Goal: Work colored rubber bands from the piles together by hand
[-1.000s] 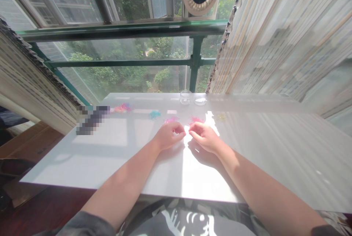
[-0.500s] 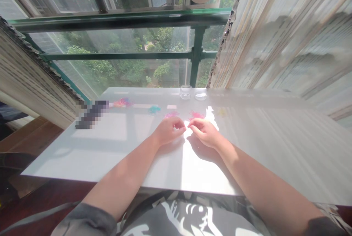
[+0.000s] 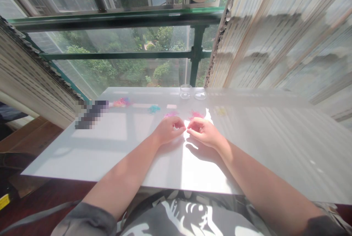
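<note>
My left hand point(image 3: 171, 130) is closed in a pinch above the white table, thumb and forefinger tips together. Facing it, my right hand point(image 3: 205, 131) has its thumb and forefinger curled close to each other, with the tips almost meeting those of the left. Anything held between the fingertips is too small and too washed out by sunlight to make out. Just beyond my left hand lies a small pile of pink-purple thin strands point(image 3: 171, 114). A red-pink pile of strands point(image 3: 196, 114) lies just past my right hand.
On the white table point(image 3: 110, 155) are also a teal pile point(image 3: 154, 109), a pale yellow pile point(image 3: 221, 111) and a multicoloured pile point(image 3: 121, 102). At the back edge stand a clear round container point(image 3: 186, 92) and a clear shallow dish or lid point(image 3: 200, 95). A curtain point(image 3: 261, 52) hangs at right.
My right hand's fingers have shifted slightly left and spread a little, their shadow changing. The left hand stays in place. The right curtain has swung somewhat to the left.
</note>
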Demonstrator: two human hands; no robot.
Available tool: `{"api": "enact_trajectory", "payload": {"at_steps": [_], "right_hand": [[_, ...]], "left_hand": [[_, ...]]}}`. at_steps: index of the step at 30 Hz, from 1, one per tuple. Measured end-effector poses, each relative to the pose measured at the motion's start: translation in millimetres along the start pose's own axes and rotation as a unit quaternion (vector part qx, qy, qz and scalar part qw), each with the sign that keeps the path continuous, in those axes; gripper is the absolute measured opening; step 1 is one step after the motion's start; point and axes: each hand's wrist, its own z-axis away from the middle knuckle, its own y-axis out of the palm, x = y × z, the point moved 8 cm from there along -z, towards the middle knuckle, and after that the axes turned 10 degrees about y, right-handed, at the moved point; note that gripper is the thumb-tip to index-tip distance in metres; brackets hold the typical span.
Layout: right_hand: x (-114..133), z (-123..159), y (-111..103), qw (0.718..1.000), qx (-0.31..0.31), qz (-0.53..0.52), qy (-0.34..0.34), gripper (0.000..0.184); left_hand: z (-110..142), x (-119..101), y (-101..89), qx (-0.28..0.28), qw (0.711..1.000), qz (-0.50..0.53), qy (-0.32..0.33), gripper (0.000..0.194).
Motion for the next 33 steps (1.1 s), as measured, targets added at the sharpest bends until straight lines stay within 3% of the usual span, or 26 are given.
{"api": "enact_trajectory", "payload": {"at_steps": [9,19,33], "right_hand": [[2.9,-1.9,-1.6,0.999,-0.018,-0.037,-0.022,0.008],[-6.1,-3.0,-7.2,0.999,-0.048,-0.001,0.014,0.02],[-3.9,-5.7,-6.3,0.999,-0.044,0.023,-0.01,0.011]], "left_hand": [[0.1,0.0,1.6,0.002,1.0,0.007,-0.001,0.013],[-0.2,-1.6,0.4,-0.002,1.0,0.001,0.008,0.011],[-0.8,-2.3,-0.7,0.0,1.0,0.001,0.009,0.013]]}}
